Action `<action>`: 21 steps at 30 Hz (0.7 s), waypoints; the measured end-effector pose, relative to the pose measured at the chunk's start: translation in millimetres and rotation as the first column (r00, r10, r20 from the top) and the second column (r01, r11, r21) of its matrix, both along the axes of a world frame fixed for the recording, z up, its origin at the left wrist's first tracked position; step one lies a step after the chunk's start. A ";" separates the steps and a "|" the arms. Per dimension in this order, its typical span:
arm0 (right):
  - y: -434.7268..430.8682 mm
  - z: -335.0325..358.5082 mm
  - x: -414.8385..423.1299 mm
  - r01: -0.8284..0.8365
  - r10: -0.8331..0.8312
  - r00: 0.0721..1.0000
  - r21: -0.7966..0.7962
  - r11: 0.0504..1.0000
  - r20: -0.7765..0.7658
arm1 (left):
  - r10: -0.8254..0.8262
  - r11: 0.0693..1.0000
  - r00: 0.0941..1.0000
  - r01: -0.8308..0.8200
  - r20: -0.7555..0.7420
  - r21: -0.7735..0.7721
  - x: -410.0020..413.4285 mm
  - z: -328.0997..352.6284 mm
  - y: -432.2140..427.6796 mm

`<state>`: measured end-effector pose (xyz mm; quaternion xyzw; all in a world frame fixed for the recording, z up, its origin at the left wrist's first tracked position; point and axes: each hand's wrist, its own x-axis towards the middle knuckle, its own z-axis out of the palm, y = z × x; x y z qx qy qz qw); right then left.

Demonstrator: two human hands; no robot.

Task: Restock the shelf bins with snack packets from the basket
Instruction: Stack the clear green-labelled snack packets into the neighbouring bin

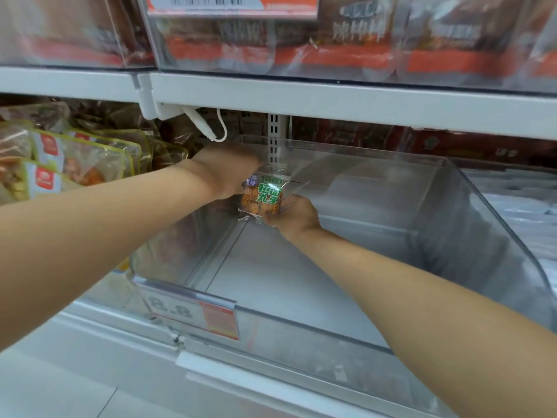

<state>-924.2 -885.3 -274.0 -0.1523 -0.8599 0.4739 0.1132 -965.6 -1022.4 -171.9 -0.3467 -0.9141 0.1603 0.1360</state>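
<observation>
1 green-and-orange snack packet (261, 197), upright deep in the clear bin (437, 224) near its back left corner, gripped at the lower right edge by the curled fingers of the right hand (294, 215). Overlapped at the upper left by the left hand (224, 171), fingers blurred, hold impossible to tell.

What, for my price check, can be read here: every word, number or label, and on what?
"8.8": price tag on the clear bin front.
"拉面丸子", green print, likely: snack packet held by left hand and right hand.
Too blurred to read: barcode label, upper packets, left pouches.
</observation>
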 end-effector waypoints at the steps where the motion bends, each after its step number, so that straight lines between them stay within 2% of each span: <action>1: -0.4 0.3 0.5 0.015 -0.015 1.000 -0.005 1.000 -0.008 | 0.000 1.000 1.000 -0.001 -0.015 -0.015 0.4 -2.4 -1.2; 11: -1.4 8.4 9.0 0.016 -0.016 0.999 0.008 1.000 0.050 | -0.020 0.995 0.993 0.008 -0.115 -0.103 2.0 -5.8 0.1; 17: 4.6 28.3 34.2 -0.006 0.000 0.992 0.045 0.999 0.127 | -0.024 0.998 0.972 0.008 -0.234 -0.067 14.5 -12.4 0.0; 19: 6.5 39.6 50.6 -0.027 0.017 0.991 0.075 0.997 0.136 | 0.033 0.998 0.978 -0.044 -0.208 -0.047 29.9 -14.8 2.0; 21: 4.6 53.8 71.4 -0.036 0.021 0.991 0.113 0.993 0.132 | 0.096 0.995 0.994 -0.094 -0.056 0.039 51.0 -16.8 3.2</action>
